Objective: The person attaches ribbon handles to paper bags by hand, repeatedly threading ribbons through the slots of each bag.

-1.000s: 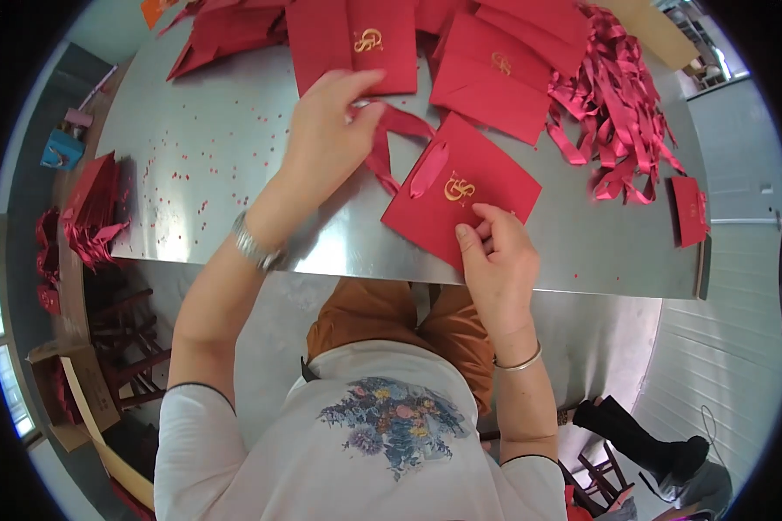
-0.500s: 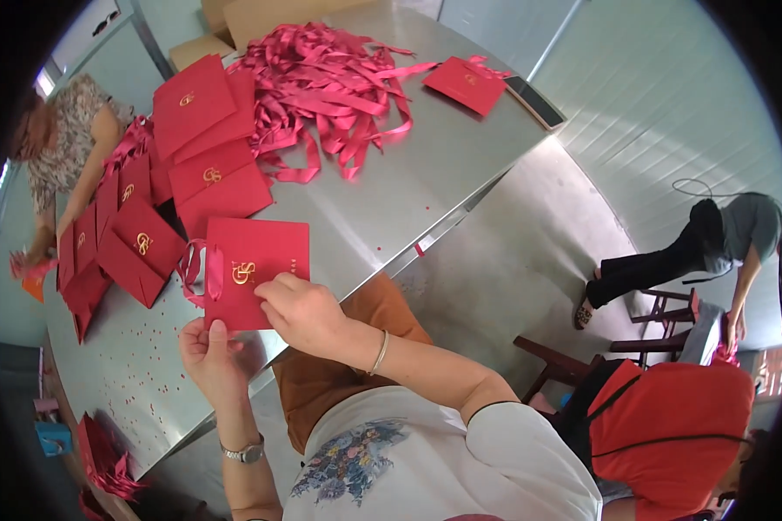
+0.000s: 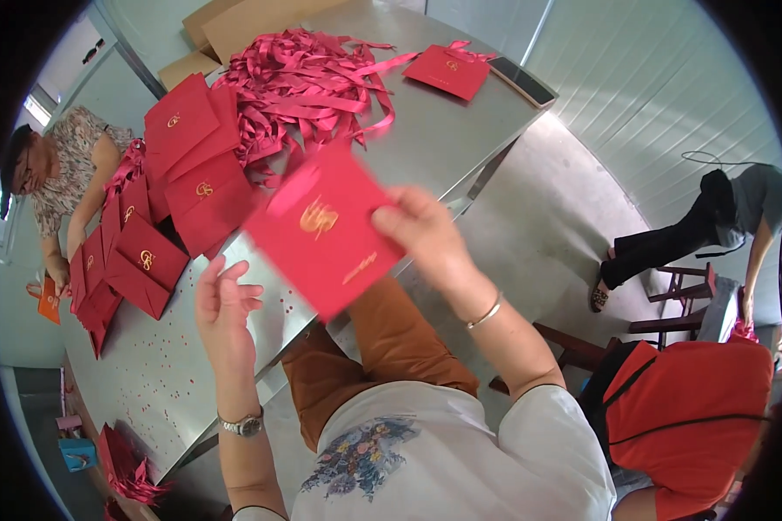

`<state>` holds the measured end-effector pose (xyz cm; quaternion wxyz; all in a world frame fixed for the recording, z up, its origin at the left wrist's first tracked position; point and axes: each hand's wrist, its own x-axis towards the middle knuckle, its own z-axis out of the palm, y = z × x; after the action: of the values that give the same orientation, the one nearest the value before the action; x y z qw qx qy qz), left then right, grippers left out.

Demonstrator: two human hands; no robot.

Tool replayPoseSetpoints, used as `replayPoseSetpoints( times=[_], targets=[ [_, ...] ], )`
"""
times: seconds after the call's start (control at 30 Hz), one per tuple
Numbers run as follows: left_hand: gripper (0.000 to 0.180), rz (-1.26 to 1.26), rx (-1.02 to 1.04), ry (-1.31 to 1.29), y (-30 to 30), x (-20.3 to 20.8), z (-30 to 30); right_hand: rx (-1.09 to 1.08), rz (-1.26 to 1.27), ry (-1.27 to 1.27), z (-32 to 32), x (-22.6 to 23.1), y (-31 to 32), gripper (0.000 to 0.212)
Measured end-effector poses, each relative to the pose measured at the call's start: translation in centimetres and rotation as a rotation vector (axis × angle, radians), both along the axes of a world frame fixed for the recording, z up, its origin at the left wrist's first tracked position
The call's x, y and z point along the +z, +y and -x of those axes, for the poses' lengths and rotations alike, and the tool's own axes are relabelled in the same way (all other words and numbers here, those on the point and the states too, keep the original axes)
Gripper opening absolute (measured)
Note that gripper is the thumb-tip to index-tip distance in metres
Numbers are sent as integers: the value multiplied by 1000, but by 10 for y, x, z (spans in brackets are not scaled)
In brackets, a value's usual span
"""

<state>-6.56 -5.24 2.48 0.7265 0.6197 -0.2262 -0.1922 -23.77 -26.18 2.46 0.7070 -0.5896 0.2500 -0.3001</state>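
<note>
A flat red paper gift bag (image 3: 321,234) with a gold emblem and a pink ribbon is gripped at its right edge by my right hand (image 3: 421,233). It is tilted and slightly blurred, raised over the table's front edge. My left hand (image 3: 226,300) is apart from it, fingers loosely spread and nothing in them. To the left lie several more red bags (image 3: 148,260) in overlapping stacks. Behind the held bag spreads a large tangled heap of pink ribbons (image 3: 308,82).
A finished-looking red bag (image 3: 450,71) and a phone (image 3: 523,81) lie at the table's (image 3: 460,135) far right corner. Red scraps dot the left side. A person (image 3: 78,165) handles an orange bag (image 3: 45,300) at the left. Other people and dark stools (image 3: 682,286) are at the right.
My right hand has carried the bag up and to the right, turning it. My left hand has let go of its lower left corner and spread its fingers.
</note>
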Motion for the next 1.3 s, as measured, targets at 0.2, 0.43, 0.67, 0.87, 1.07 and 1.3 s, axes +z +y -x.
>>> replayPoseSetpoints(
  times=[0.2, 0.43, 0.67, 0.87, 1.07, 1.3],
  targets=[
    [19, -168, -108, -8, 13, -42, 12, -653, 290, -202, -17, 36, -141, 22],
    [12, -124, -98, -90, 19, -44, 25, -793, 701, 368, -18, -62, -142, 26],
    [9, -184, -106, -284, 12, -50, 26, -663, 737, 312, -10, -67, -134, 22],
    [11, -170, -96, -226, 21, -48, 28, -215, 847, 289, -71, -22, -60, 21],
    [15, -190, -90, -480, 20, -48, 23, 51, 1188, 208, -162, -12, 8, 27],
    [14, -143, -90, -493, 16, -40, 25, 110, 945, 621, -221, -14, 34, 76]
  ],
)
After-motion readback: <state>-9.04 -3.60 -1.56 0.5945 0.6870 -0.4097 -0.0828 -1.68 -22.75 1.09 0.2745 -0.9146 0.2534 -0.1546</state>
